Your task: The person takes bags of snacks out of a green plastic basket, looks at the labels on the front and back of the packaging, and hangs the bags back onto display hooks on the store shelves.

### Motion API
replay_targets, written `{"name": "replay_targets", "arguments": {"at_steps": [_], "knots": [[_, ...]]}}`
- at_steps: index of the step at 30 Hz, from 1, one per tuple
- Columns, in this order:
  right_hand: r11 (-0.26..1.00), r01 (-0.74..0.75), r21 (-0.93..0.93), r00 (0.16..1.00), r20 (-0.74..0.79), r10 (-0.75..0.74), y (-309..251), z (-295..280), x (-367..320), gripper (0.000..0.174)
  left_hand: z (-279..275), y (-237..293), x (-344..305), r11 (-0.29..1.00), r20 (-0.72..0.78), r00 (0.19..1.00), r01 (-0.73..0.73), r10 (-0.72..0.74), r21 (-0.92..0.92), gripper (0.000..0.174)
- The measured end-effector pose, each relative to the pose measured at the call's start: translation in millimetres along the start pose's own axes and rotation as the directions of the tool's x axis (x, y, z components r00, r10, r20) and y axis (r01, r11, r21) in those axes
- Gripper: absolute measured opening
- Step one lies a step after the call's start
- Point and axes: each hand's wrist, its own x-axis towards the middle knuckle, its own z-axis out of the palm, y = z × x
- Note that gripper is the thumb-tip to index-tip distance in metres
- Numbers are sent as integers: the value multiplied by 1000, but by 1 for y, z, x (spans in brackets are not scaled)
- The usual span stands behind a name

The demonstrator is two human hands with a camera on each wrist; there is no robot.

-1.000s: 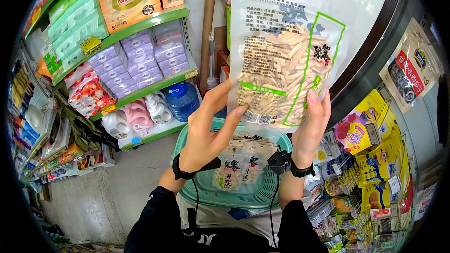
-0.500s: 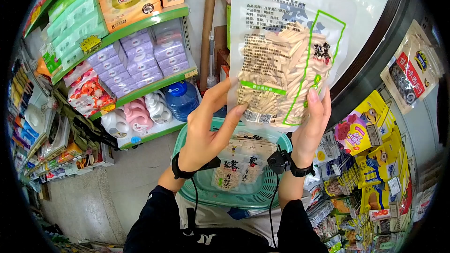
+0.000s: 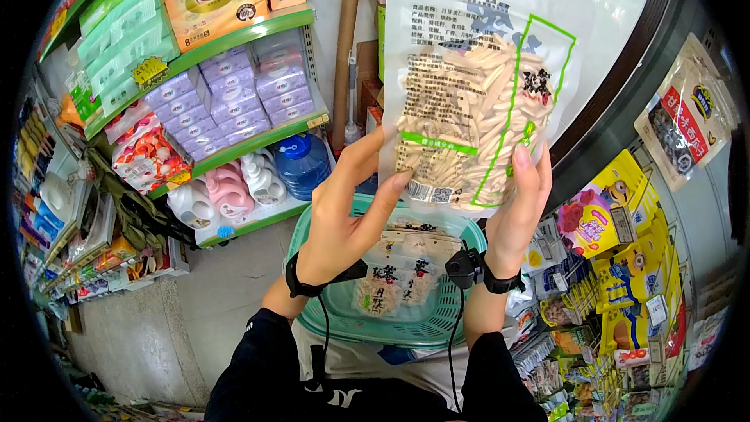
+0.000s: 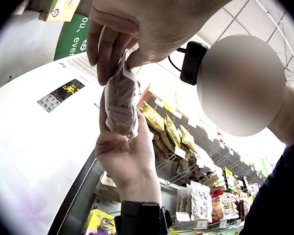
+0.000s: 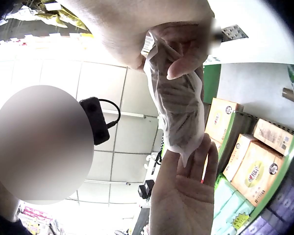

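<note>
Both hands hold up a clear-and-white bag of long pale seeds [image 3: 500,86], its printed back with a green outline towards the head camera. The left hand [image 3: 336,227] pinches the lower left edge, thumb on the near face. At the lower right edge, the right hand [image 3: 516,215] grips with its thumb in front and its fingers mostly hidden behind. Seen from the side in the left wrist view, the bag [image 4: 122,105] bulges between the hands. Below them is a green plastic basket [image 3: 461,316] holding several similar seed bags [image 3: 383,297].
Shelves on the left carry tissue packs [image 3: 215,0], detergent bottles [image 3: 229,191] and a blue water jug [image 3: 303,166]. Snack packets [image 3: 633,266] hang on racks at the right, below another hanging bag [image 3: 680,121]. A white appliance [image 4: 34,147] with a lit panel stands behind the bag.
</note>
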Motion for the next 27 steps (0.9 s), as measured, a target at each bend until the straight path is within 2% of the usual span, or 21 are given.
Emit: {"name": "replay_targets", "arguments": {"at_steps": [5,27], "knots": [[999,-26,44,1000,7,26,1,-4,0,32,1,3,0,1000,15,1000,-5,5,13,40],[1000,-17,-4,1000,2,17,-3,-10,-6,35,3,8,-4,999,25,1000,9,-10,31,40]]}}
